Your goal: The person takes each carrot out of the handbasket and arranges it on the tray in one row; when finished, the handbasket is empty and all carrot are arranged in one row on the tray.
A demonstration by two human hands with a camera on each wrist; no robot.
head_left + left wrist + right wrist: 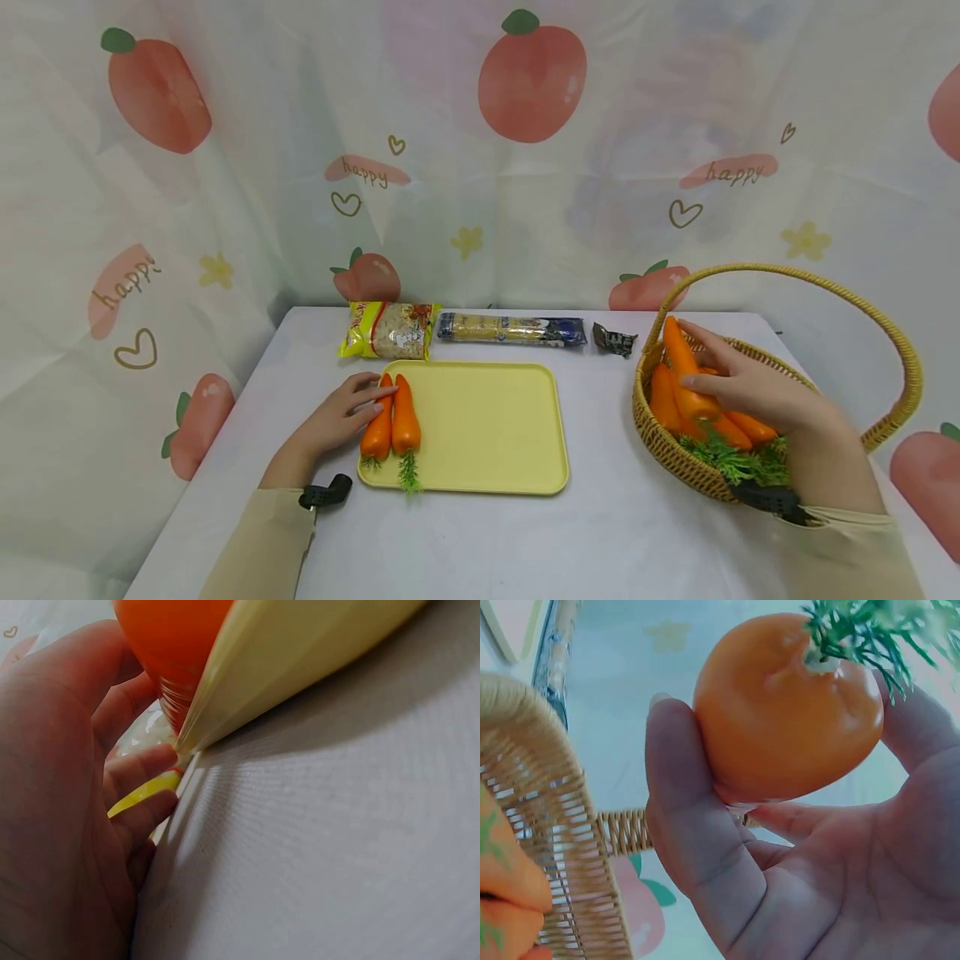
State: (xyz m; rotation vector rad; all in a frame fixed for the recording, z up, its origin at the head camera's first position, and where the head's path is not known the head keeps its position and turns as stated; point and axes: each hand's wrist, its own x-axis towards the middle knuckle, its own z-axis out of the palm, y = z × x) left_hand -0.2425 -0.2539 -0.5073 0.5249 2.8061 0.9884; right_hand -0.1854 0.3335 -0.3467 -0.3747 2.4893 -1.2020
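Over the wicker basket [675, 467] on the right, my right hand [757, 387] grips an orange carrot [681, 354] between thumb and fingers, its narrow end up. The right wrist view shows this carrot's round top and green leaves close up. Several more carrots [663, 400] lie in the basket below. At the left, two carrots lie side by side on the yellow tray [487, 429]: the left carrot [377, 433] and the right carrot [406, 421]. My left hand [337, 417] rests its loosely bent fingers against them at the tray's left edge.
Behind the tray lie a yellow bag of food [393, 331], a long blue-ended packet [512, 329] and a small dark wrapped item [614, 340]. The basket's tall handle [892, 333] arches up at the right. A printed curtain [442, 100] hangs around the white table [465, 550].
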